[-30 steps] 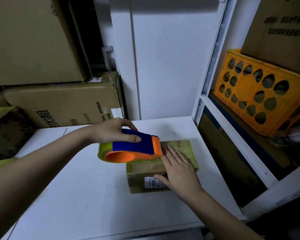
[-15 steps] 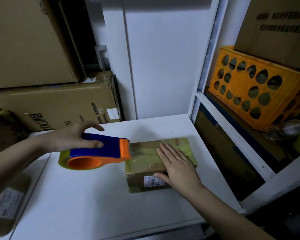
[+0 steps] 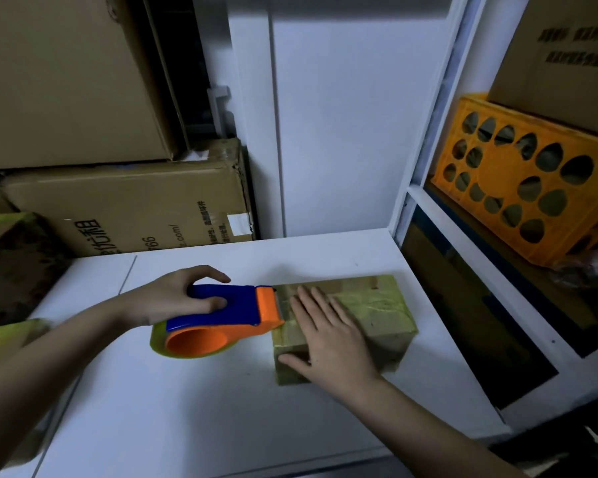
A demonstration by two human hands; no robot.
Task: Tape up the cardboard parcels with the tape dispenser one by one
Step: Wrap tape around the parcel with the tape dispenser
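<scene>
Dispenser (image 3: 218, 317) back at parcel (image 3: 370, 315) 9 o'clock edge after pulling away; left hand (image 3: 173, 298) grips it, right hand (image 3: 332, 336) flat, pressing parcel on counter (image 3: 187, 408). Strip likely being cut.

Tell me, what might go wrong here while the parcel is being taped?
1. The right hand lies flat on the parcel, its fingers close to the orange cutter end of the tape dispenser; a slip could nick them.
2. The left hand has the dispenser at the parcel's left edge; pulling sideways might drag the small parcel across the smooth white table.
3. The tape already on top looks wrinkled; more may crease.
</scene>
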